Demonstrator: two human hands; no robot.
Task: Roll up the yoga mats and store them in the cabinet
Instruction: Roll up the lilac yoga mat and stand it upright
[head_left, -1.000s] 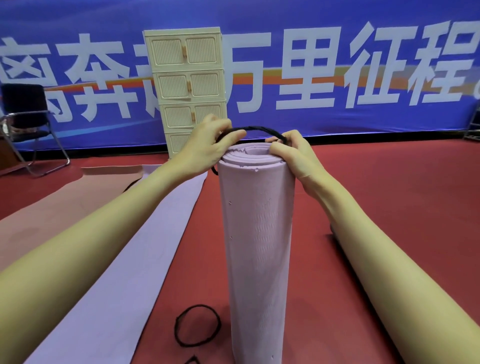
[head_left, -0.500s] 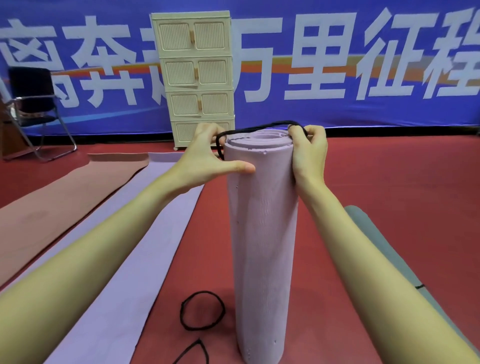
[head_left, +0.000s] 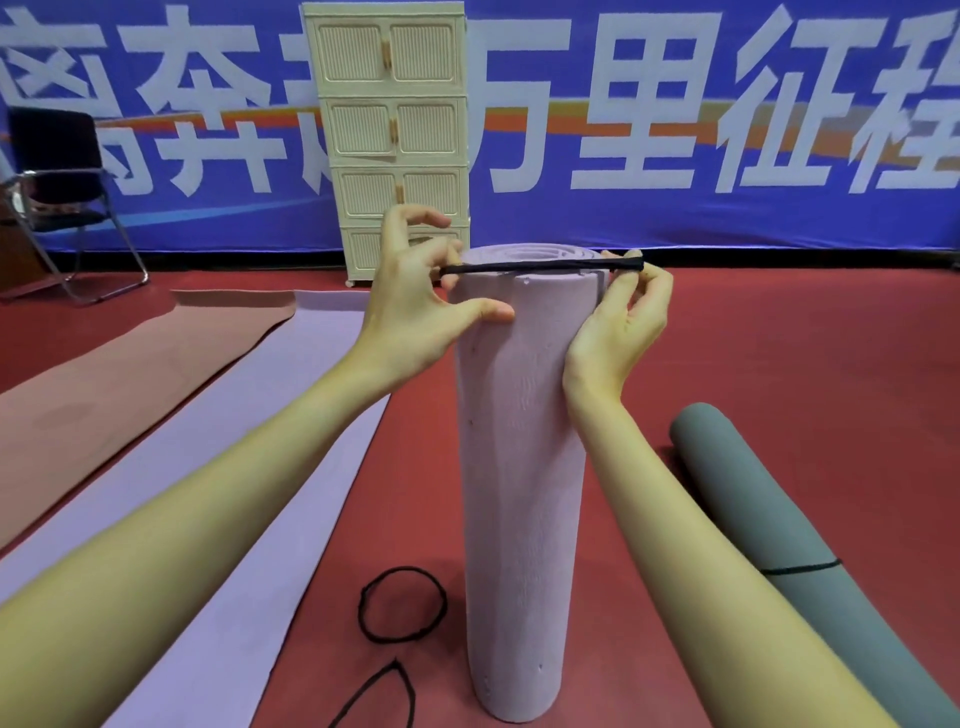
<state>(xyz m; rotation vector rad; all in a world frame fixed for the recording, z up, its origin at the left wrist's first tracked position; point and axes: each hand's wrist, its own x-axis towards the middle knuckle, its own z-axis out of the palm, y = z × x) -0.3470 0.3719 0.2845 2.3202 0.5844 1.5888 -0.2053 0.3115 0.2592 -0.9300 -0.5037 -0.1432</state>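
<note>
A rolled lilac yoga mat stands upright on the red floor in front of me. A black elastic band is stretched around its top end. My left hand pinches the band at the left side, thumb pressed on the roll. My right hand pinches the band at the right side. A grey rolled mat with a black band around it lies on the floor to the right. The cream cabinet with several closed double-door compartments stands behind, against the blue banner.
A flat lilac mat and a flat brown mat lie unrolled on the left. Two loose black bands lie on the floor by the roll's base. A black chair stands at the far left.
The band, held above the roll's top a second ago, has come down around the top end. Both hands moved lower on the roll. The grey rolled mat came into view.
</note>
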